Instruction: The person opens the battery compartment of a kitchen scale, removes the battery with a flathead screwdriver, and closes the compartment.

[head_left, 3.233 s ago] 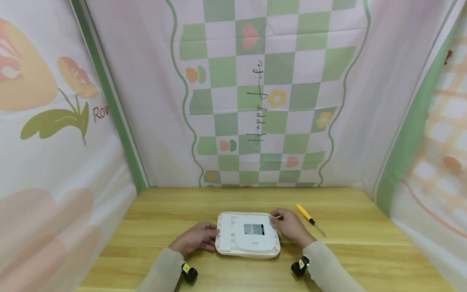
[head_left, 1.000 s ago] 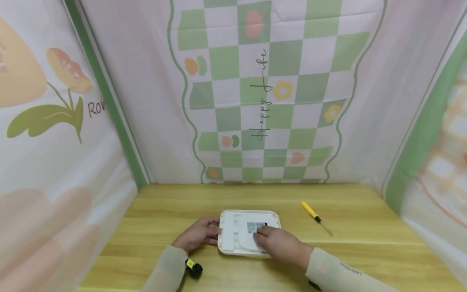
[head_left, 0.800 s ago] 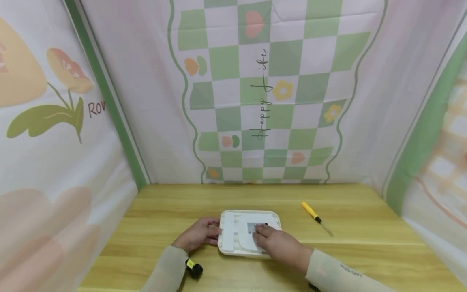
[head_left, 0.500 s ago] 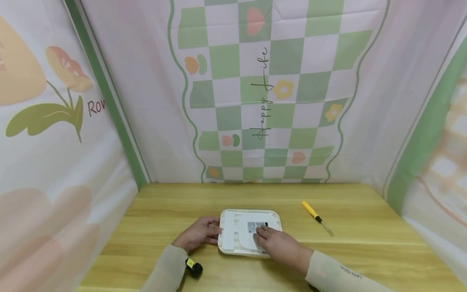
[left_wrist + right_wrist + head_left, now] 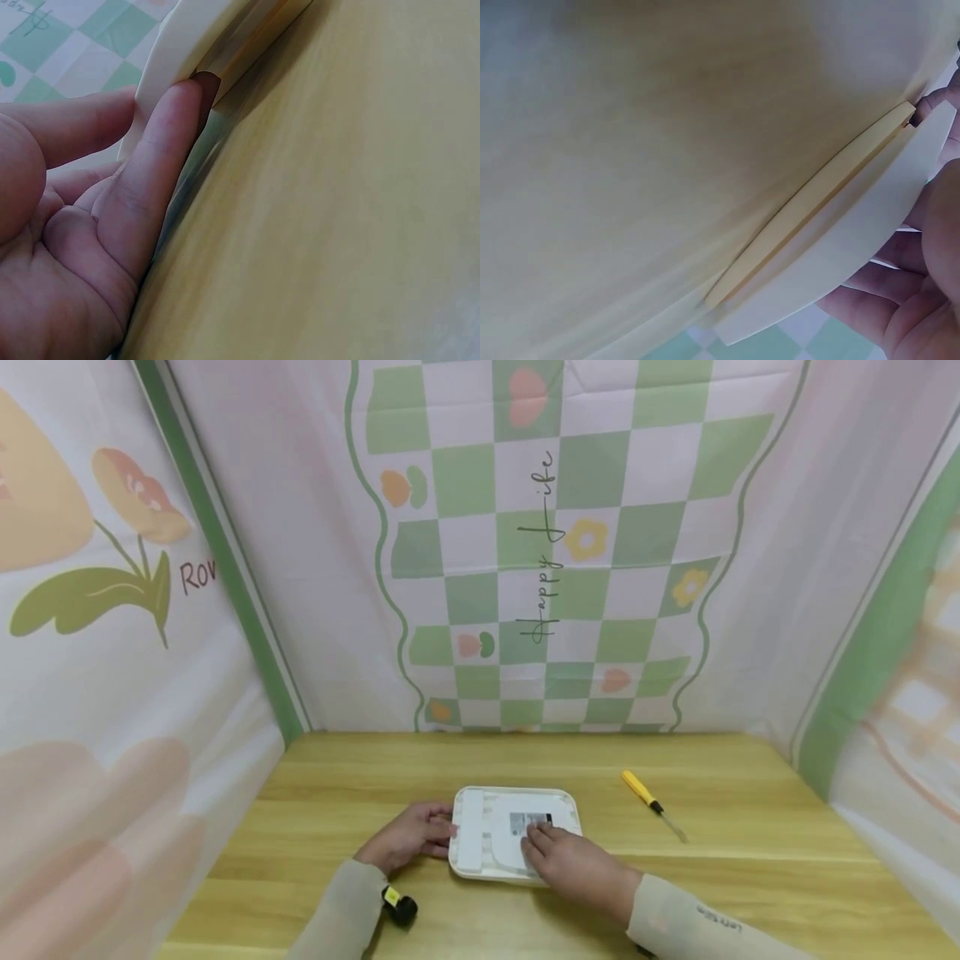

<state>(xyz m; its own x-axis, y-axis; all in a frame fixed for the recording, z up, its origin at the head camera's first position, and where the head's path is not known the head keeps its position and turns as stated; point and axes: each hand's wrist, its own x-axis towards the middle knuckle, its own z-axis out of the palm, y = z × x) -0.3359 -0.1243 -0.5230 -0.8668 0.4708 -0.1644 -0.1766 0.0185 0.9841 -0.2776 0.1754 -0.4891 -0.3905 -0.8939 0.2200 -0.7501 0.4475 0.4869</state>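
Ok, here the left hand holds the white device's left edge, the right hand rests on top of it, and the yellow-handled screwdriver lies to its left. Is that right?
Not quite: the yellow-handled screwdriver lies to the right of the white device, as the head view shows. The rest is right: the left hand holds its left edge and the right hand rests on top.

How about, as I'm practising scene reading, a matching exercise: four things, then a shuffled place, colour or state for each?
1. left hand
2. right hand
3. screwdriver
4. label

A. grey, on the device
B. hides, in the head view, the device's near right corner
C. at the device's left edge
D. yellow-handled, on the table

Pairs: 1-C; 2-B; 3-D; 4-A
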